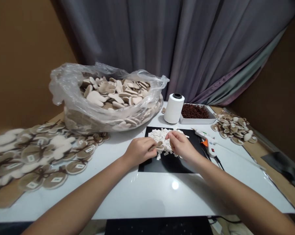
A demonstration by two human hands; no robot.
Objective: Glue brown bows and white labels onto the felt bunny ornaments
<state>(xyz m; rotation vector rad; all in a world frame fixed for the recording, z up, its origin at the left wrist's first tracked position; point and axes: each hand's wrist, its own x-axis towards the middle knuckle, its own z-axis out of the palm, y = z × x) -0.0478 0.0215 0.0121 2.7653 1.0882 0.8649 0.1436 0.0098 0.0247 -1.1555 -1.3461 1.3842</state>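
My left hand (140,150) is closed on a small brown felt piece (159,144), whose end pokes out past the fingertips. Just to its right, my right hand (179,142) is curled with fingers pinched; whatever is between them is too small to make out. Both hands hover at a heap of small white labels (159,134) on a black mat (152,166). The two hands are close but apart.
A clear plastic bag (71,94) full of felt pieces stands behind left. Finished-looking felt pieces with bows and labels (55,179) lie left, more (233,127) right. A white thread cone (174,107), a box of brown bows (195,112) and a glue gun (209,143) sit nearby.
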